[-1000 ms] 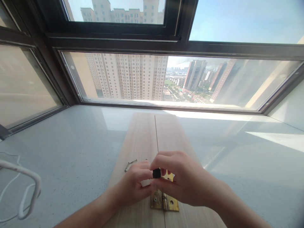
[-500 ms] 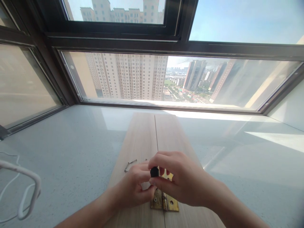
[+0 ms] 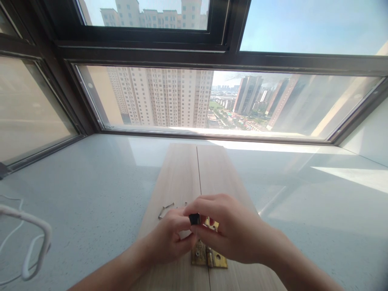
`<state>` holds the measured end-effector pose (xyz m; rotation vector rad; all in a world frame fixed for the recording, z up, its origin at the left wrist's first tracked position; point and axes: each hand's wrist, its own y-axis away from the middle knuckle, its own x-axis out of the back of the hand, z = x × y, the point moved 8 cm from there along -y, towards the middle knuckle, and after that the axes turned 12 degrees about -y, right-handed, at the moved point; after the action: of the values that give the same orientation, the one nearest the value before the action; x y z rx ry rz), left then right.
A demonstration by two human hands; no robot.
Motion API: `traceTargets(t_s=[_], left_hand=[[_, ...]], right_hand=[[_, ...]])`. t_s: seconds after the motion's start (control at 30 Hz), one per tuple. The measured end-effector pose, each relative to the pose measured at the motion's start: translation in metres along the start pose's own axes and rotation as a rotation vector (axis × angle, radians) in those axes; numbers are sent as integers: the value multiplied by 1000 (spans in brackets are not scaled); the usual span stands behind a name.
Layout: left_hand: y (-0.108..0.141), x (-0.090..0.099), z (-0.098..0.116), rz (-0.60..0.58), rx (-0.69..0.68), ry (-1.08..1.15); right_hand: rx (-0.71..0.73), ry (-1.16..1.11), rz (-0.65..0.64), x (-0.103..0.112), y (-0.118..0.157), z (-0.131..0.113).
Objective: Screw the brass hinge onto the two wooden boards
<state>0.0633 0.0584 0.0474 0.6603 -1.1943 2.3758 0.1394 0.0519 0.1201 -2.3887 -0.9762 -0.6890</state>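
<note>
A black-handled screwdriver [image 3: 194, 219] shows almost end-on, so its shaft and tip are hidden. The fingers of my right hand [image 3: 227, 228] are wrapped round its handle. My left hand [image 3: 176, 230] is closed close beside it, thumb and fingertips brought together over the left leaf; whatever they pinch, if anything, is hidden. Beneath both hands lies a brass hinge [image 3: 222, 260], its knuckle along the seam between two pale wooden boards [image 3: 182, 169]. A screw head sits in the left leaf, while a hole in the right leaf is bare. My hands cover the hinge's far part.
Several loose screws [image 3: 166, 207] lie on the left board, just beyond my left hand. A white tubular stand with a cable [image 3: 45, 234] is at the far left on the speckled white sill [image 3: 115, 182]. Dark-framed windows [image 3: 182, 56] close off the back.
My right hand's fingers have shifted slightly to the left round the screwdriver handle, which has turned and moved a little left. The left hand stays almost in place.
</note>
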Motion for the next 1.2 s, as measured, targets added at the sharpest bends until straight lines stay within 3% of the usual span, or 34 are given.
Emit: traceTargets(t_s=[0.33, 0.53, 0.93, 1.2], left_hand=[[-3, 3, 3, -25, 24, 10], [-2, 1, 2, -37, 21, 27], [-1, 1, 0, -9, -21, 51], [-2, 1, 3, -24, -4, 40]], right_hand=[[-114, 131, 72, 5, -1, 13], [-21, 48, 8, 2, 1, 1], [-67, 149, 37, 3, -3, 8], [15, 53, -59, 0, 0, -3]])
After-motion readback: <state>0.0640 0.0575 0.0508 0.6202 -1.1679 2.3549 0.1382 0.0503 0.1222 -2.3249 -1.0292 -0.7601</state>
